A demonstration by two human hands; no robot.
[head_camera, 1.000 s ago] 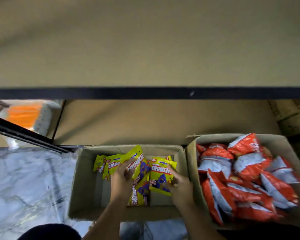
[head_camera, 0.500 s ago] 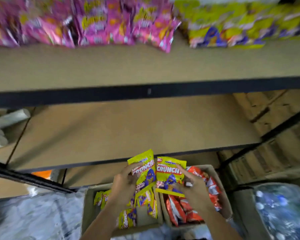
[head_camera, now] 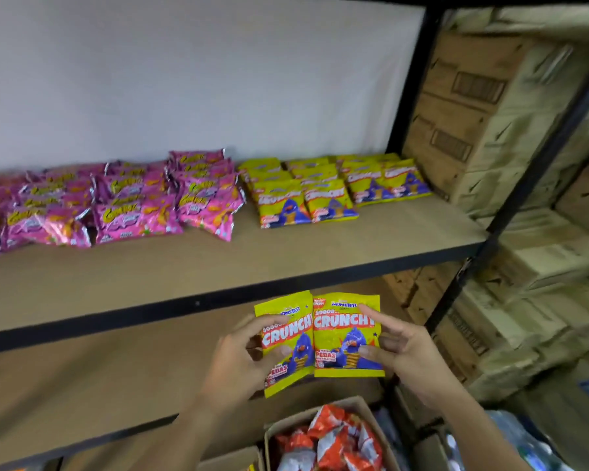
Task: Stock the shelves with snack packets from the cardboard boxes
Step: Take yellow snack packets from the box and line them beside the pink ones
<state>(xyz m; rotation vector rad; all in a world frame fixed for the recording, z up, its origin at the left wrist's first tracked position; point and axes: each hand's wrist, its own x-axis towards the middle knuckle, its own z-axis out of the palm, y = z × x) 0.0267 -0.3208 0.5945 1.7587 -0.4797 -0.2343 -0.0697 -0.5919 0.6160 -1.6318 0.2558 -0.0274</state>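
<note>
My left hand (head_camera: 242, 362) grips one yellow Crunchy packet (head_camera: 286, 345) and my right hand (head_camera: 402, 351) pinches a second yellow Crunchy packet (head_camera: 347, 334). I hold them side by side in front of the middle shelf (head_camera: 82, 385). On the upper shelf (head_camera: 218, 266) lie several yellow Crunchy packets (head_camera: 320, 192) at the right and several pink snack packets (head_camera: 116, 202) at the left. Below my hands an open cardboard box (head_camera: 364, 407) holds red and white snack packets (head_camera: 327, 443). Only a corner of a second cardboard box (head_camera: 232, 460) shows to its left.
A black metal upright (head_camera: 408, 79) frames the rack on the right. Stacked cardboard cartons (head_camera: 490, 130) fill the neighbouring rack to the right. A wrapped pack of water bottles (head_camera: 524, 447) sits at the lower right.
My hands have lifted the two yellow packets out of the box to the level of the middle shelf. The view has tilted up, so the upper shelf and wall now show.
</note>
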